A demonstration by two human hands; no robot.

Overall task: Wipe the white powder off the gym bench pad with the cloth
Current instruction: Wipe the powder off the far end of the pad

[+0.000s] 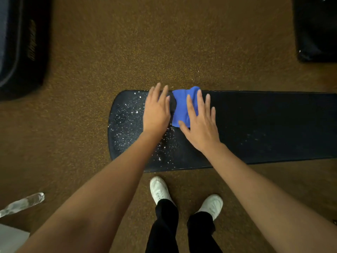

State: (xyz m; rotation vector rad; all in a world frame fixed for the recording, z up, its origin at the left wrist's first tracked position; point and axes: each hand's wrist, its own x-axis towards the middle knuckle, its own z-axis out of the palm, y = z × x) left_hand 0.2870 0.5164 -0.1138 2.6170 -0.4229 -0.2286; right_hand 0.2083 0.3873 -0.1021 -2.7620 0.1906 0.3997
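Pressing blue cloth (184,106) flat on bench pad (264,125) at frame centre, right hand (199,125) splayed for wiping pressure. Left hand (156,111) flat, empty, bracing beside. White powder (127,121) remains on pad's left end.

Powder-flecked bench pad (264,125) under cloth (182,106)

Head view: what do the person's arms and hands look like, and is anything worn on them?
Both arms are bare from the frame's lower edge to the wrists: no sleeves show. The left hand and right hand wear no gloves, and no watch, bracelet or ring is visible on the wrists or fingers. Nails look short and unpainted.
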